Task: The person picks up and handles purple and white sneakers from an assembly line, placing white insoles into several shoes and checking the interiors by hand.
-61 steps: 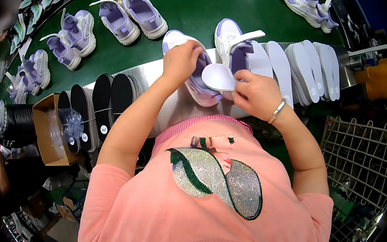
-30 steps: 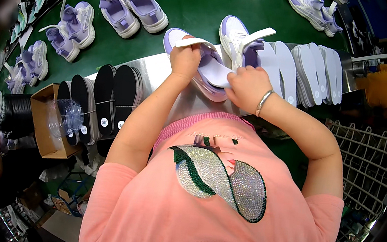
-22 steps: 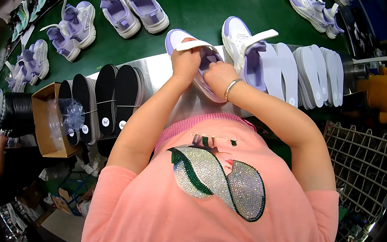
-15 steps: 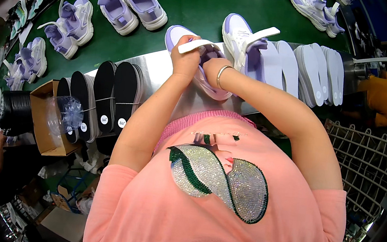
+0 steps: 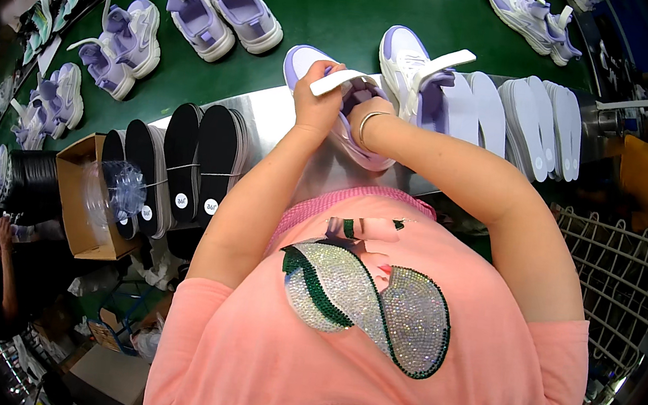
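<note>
The right hand (image 5: 369,113) has slid into the shoe (image 5: 365,157), and the insole it held at the opening a second ago is out of sight, so the insole probably lies inside, with only its seating left. The right fingers are hidden; their grip I cannot tell. The left hand (image 5: 316,103) grasps the upper by the strap (image 5: 340,81). The shoe sits at the surface's (image 5: 265,118) near edge.

Glossy green surface (image 5: 347,11) and silver metal ledge (image 5: 267,121) before you.
A pale metal wire-grid rack (image 5: 611,288) stands at your right; green floor (image 5: 94,305) shows dimly at lower left.
</note>
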`<state>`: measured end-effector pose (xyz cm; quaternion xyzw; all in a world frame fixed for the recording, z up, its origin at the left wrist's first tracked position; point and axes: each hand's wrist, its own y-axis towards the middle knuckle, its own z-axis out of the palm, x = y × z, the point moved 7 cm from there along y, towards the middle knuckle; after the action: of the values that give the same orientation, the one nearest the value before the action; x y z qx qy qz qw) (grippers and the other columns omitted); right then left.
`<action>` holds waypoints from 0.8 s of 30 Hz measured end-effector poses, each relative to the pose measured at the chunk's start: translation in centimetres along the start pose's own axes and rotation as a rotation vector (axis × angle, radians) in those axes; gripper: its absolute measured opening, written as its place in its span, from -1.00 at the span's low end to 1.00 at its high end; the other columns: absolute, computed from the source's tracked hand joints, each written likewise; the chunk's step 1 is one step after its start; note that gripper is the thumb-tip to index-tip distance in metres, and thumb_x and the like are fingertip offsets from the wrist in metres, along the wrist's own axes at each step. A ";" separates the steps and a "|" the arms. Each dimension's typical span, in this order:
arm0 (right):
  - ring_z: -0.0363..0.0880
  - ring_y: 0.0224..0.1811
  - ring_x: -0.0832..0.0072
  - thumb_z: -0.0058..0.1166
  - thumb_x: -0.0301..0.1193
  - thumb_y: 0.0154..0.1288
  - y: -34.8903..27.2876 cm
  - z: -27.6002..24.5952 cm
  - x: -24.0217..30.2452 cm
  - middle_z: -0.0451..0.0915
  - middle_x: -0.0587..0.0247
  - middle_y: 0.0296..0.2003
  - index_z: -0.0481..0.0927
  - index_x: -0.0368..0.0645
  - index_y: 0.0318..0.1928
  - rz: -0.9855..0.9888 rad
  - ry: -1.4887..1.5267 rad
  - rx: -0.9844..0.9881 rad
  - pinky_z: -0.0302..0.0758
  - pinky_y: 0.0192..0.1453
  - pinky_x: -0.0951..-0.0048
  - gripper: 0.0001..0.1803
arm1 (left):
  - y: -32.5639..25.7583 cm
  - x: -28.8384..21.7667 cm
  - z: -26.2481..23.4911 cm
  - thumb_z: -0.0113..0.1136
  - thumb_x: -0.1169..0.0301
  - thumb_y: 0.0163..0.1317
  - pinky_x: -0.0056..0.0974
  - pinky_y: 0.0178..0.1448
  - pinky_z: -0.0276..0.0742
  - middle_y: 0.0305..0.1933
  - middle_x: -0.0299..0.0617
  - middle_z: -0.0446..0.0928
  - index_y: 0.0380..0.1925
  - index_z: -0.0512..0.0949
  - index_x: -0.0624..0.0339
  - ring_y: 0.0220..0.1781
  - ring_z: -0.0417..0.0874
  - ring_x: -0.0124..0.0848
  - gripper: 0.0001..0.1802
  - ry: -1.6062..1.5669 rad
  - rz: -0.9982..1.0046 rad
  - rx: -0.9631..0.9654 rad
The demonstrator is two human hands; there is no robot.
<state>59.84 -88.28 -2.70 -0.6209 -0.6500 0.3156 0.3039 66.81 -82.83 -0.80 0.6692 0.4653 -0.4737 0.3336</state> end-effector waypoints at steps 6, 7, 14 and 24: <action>0.53 -0.21 0.31 -0.07 -0.43 -0.05 -2.4 -0.9 -0.2 0.55 0.12 -0.30 0.57 -0.10 -0.30 -0.132 0.061 0.030 0.41 -0.16 0.36 -0.75 | 0.2 0.3 0.3 0.03 0.34 0.09 -0.38 -0.39 0.37 -0.55 -0.13 0.48 -0.44 0.46 0.27 -0.51 0.44 -0.44 -0.81 -0.052 -0.052 0.033; 0.53 -0.22 0.30 -0.08 -0.42 -0.05 -3.5 -1.0 -0.1 0.56 0.11 -0.31 0.57 -0.12 -0.31 -0.167 0.081 0.059 0.39 -0.14 0.32 -0.76 | 0.0 0.5 0.4 0.02 0.36 0.10 -0.42 -0.38 0.36 -0.54 -0.18 0.47 -0.42 0.46 0.29 -0.49 0.41 -0.51 -0.81 -0.074 -0.103 0.051; 0.50 -0.18 0.20 -0.13 -0.38 -0.05 -3.2 2.2 -0.3 0.54 0.00 -0.33 0.40 -0.29 -0.20 -0.231 0.092 0.076 0.04 0.13 0.12 -0.65 | 0.1 0.6 0.7 0.02 0.36 0.10 -0.43 -0.38 0.36 -0.54 -0.17 0.47 -0.43 0.46 0.30 -0.49 0.40 -0.52 -0.81 -0.050 -0.112 0.042; 0.49 -0.32 0.26 -0.13 -0.37 0.11 -9.6 -4.3 -4.8 0.54 0.11 -0.37 0.44 -0.16 -0.15 -0.257 0.610 -0.576 0.14 0.10 0.37 -0.72 | -3.4 3.6 -0.4 -0.08 0.30 0.20 -0.52 -0.61 0.27 -0.55 -0.30 0.41 -0.31 0.38 0.21 -0.60 0.38 -0.60 -0.80 -0.409 -0.282 0.011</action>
<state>57.57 -93.19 7.51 -0.6592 -0.6638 -0.1166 0.3334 64.22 -80.21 -4.11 0.4896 0.4742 -0.6438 0.3478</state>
